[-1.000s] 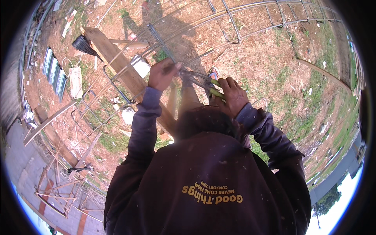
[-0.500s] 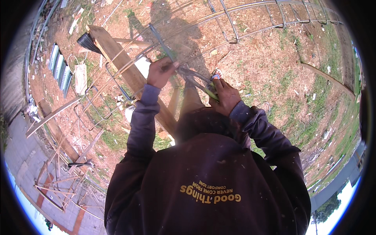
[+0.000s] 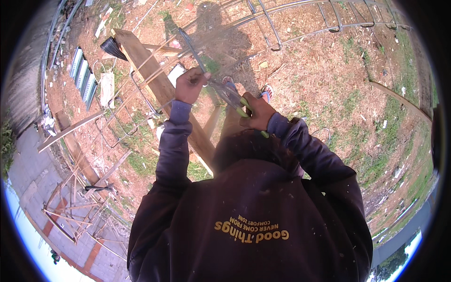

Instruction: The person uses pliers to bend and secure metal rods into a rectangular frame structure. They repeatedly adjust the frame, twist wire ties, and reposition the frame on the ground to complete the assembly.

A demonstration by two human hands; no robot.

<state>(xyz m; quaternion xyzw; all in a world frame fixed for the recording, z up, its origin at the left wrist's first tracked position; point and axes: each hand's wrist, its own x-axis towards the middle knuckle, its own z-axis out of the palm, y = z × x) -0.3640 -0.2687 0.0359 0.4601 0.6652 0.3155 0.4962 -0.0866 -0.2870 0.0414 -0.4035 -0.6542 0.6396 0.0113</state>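
Note:
My right hand point(image 3: 258, 113) is closed round the green handles of a pair of pincers point(image 3: 231, 97), whose metal jaws point up and left toward my other hand. My left hand point(image 3: 189, 86) is closed in a pinch beside the lower end of a bent steel stirrup point(image 3: 191, 47). What its fingers hold, if anything, is too small to make out. Long thin steel bars point(image 3: 225, 24) run past the stirrup, forming a cage that stretches to the upper right. Blur and glare hide where the jaws meet the steel.
A wooden plank point(image 3: 152, 70) slants just left of my legs, under the bars. A bundle of black wire point(image 3: 112, 49) lies by its far end. Loose stirrups point(image 3: 114, 123) hang at the left, near a striped metal sheet point(image 3: 83, 79). My sandalled foot point(image 3: 267, 92) stands on dry grass.
The pincers' handles have come closer together as my right hand moved slightly left. My left hand stays beside the stirrup. The whole view has shifted a little.

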